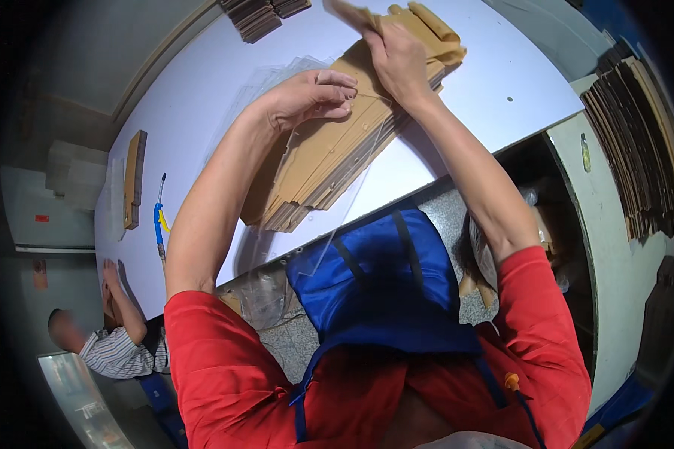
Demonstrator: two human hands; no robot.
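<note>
My left hand (311, 96) pinches the upper edge of a clear plastic sheet (329, 202) that hangs down over a stack of flat brown cardboard pieces (329, 161) on the white table (202, 97). My right hand (397, 56) is shut on a folded brown cardboard piece (427, 30) at the far end of the stack. Both arms wear red sleeves over a blue apron (382, 292).
A narrow cardboard stack (133, 178) and a blue-handled tool (158, 221) lie at the table's left. More cardboard stacks sit at the far edge (258, 16) and on the right (636, 142). Another person (116, 340) in a striped shirt leans at the lower left.
</note>
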